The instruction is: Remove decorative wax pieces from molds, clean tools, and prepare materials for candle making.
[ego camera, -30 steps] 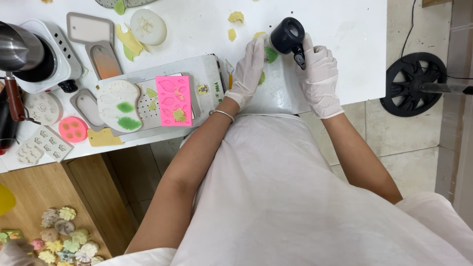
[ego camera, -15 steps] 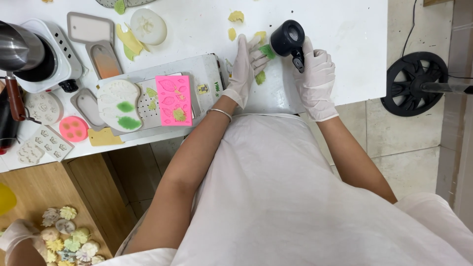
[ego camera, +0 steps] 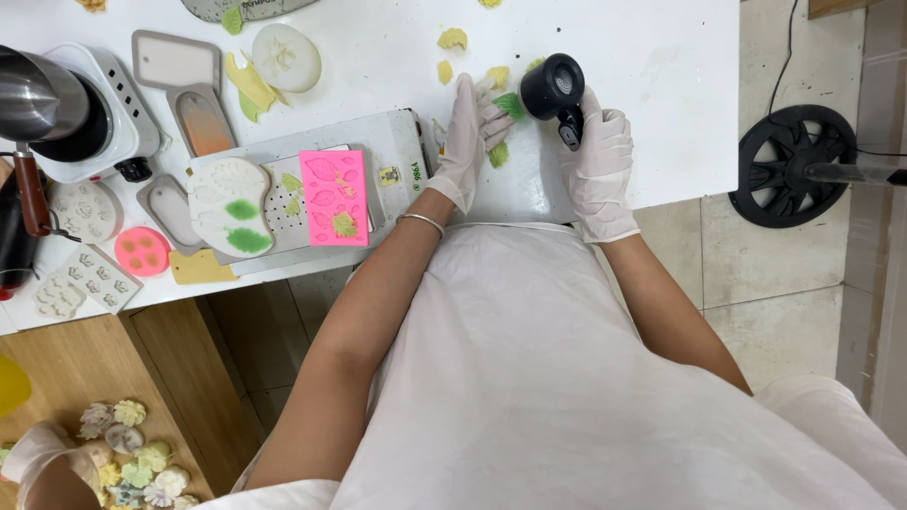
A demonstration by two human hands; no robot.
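One green leaf [ego camera: 508,104] sits pinched in left fingers [ego camera: 487,99] beside black tool [ego camera: 554,87].

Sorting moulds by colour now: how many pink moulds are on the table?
2. A rectangular pink leaf mould lies on the grey tray; a round pink mould sits to its left, near the table's front edge. More may lie out of frame.

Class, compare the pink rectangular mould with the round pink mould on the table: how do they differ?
The pink rectangular mould is larger, brighter pink, with leaf-shaped cavities, one filled green. The round pink mould is smaller, salmon-toned, with four small oval cavities. The first lies on a grey tray, the second on the white table. Both lie flat.
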